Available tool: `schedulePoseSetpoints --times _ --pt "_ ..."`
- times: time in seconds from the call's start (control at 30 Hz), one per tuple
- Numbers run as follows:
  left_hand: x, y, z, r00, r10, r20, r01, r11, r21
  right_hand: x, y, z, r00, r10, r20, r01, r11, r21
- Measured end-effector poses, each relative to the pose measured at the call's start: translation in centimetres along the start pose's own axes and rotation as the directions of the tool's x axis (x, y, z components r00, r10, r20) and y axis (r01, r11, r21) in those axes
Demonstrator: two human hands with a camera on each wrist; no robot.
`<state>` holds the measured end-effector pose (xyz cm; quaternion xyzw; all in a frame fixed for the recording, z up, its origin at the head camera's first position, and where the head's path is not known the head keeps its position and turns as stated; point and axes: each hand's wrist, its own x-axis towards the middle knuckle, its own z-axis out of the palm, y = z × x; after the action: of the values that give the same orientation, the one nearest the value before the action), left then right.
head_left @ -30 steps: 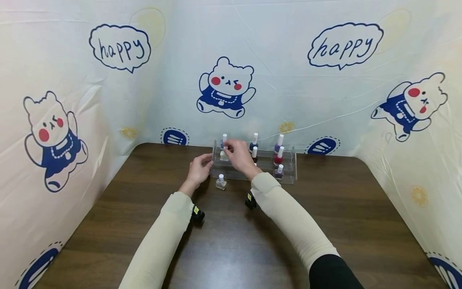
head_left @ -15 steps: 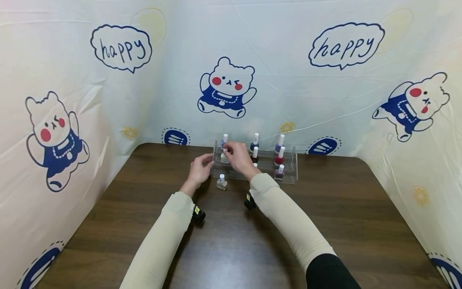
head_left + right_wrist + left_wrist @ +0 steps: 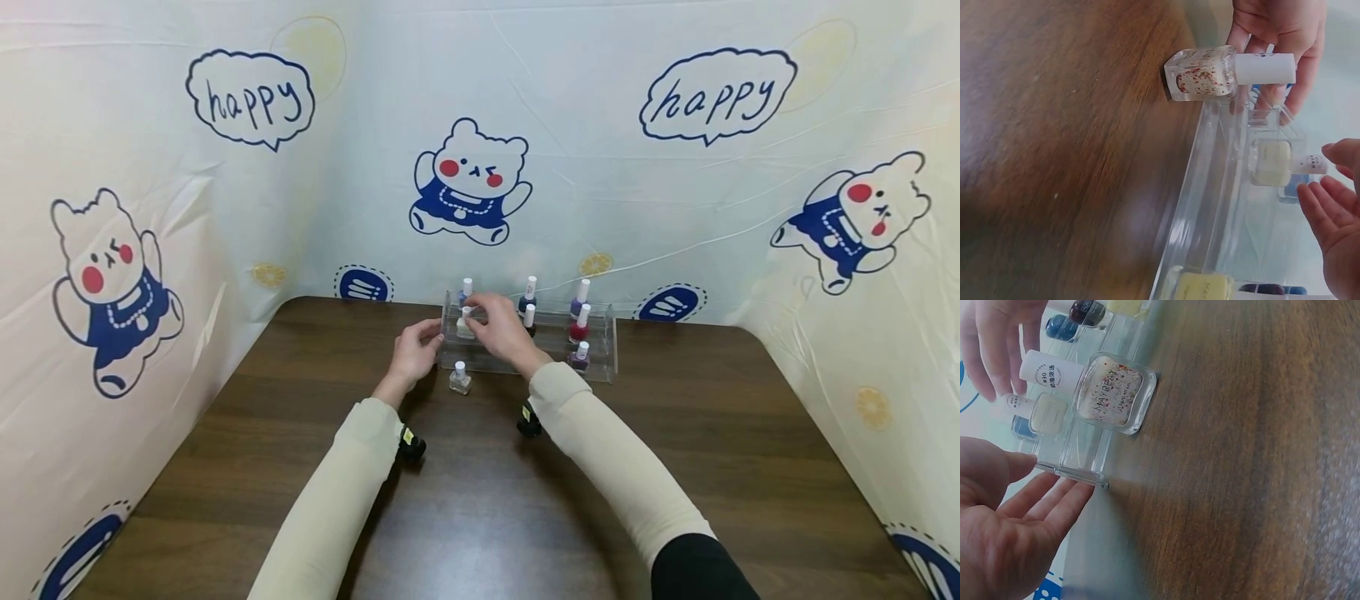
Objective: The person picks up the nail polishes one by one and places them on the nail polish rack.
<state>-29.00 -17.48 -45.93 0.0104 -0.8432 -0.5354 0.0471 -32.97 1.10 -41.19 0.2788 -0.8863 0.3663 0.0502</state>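
Observation:
A clear acrylic stepped rack [image 3: 491, 363] stands at the back of the table. My left hand [image 3: 412, 354] holds its left end, thumb on one side and fingers on the other in the left wrist view. At the left of the middle step sits a cream nail polish bottle [image 3: 1272, 164] with a white cap. My right hand [image 3: 501, 329] is at that cap, thumb and fingers spread around it with a gap in the right wrist view. Just in front of the rack, a glitter nail polish bottle [image 3: 1113, 394] stands upright on the table.
Behind the cream bottle is a blue polish [image 3: 1022, 427]. Other bottles on the rack include a red one [image 3: 578, 331], a dark purple one [image 3: 578, 362] and a pale yellow one [image 3: 1200, 287]. A printed cloth [image 3: 585, 200] hangs behind the wooden table [image 3: 480, 500].
My right wrist and forearm have shifted slightly to the right, while the fingers stay near the cream bottle's cap. The left hand and the glitter bottle keep their places.

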Motion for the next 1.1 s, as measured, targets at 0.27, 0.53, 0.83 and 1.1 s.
schedulePoseSetpoints --times 0.27,0.53,0.83,1.1 --pt "0.1 -0.2 -0.1 1.0 -0.018 0.001 0.018 1.0 0.004 -1.5 -0.1 -0.7 1.0 -0.005 0.011 0.005 1.0 0.031" --pt "0.0 0.0 -0.1 0.999 -0.033 0.016 0.033 0.999 -0.001 -3.0 0.3 -1.0 0.999 -0.037 0.029 0.035 0.997 0.072" --pt "-0.1 0.4 -0.1 0.999 -0.045 0.024 0.046 0.999 -0.025 -4.3 0.2 -1.0 0.997 -0.042 0.063 0.036 0.994 0.104" --pt "0.0 0.3 0.0 0.999 -0.046 0.026 0.047 0.998 -0.033 -5.1 0.2 -0.5 0.997 -0.056 0.061 0.047 0.989 0.139"
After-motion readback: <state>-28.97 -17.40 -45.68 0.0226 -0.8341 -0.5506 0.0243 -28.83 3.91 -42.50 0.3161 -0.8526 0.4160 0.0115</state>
